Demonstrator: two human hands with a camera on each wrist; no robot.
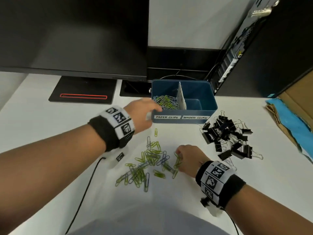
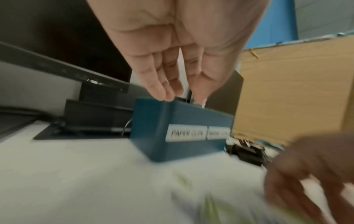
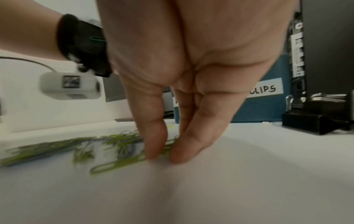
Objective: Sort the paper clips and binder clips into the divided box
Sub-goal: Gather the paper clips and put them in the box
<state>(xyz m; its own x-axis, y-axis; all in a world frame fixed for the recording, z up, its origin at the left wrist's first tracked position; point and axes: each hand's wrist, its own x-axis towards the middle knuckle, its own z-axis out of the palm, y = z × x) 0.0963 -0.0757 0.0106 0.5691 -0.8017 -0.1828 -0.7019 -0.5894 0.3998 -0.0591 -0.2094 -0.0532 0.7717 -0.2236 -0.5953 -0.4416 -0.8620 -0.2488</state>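
The right hand's fingers [image 3: 155, 136] point down at the white desk [image 1: 186, 209], thumb and forefinger drawn close together with their tips pinching the end of a green paper clip [image 3: 118, 164] that lies flat at the right edge of the loose pile. From the head view the right hand [image 1: 188, 160] sits low over that edge of the scattered paper clips [image 1: 147, 163], green and blue-grey ones spread across the middle of the desk, with 1 green clip [image 1: 155, 132] lying apart nearer the box.

The left hand's fingers [image 2: 153, 78] hang straight and relaxed, slightly spread, holding nothing; their tips are just above the near left corner of the blue divided box [image 1: 184, 119]. The left hand [image 1: 144, 114] is blurred in the head view.

The box stands at the back of the desk with 2 white labels on its front, "PAPER CLIPS" [image 1: 166, 117] on the left and "BINDER CLIPS" [image 1: 195, 117] on the right. A white divider [image 1: 181, 97] splits it; the left compartment holds a heap of paper clips [image 1: 166, 102], and the floor of the right one shows bare blue. A pile of black binder clips [image 1: 228, 138] lies on the desk just right of the box. A monitor [image 1: 72, 34] stands behind, and torn cardboard [image 1: 296, 106] at the far right.
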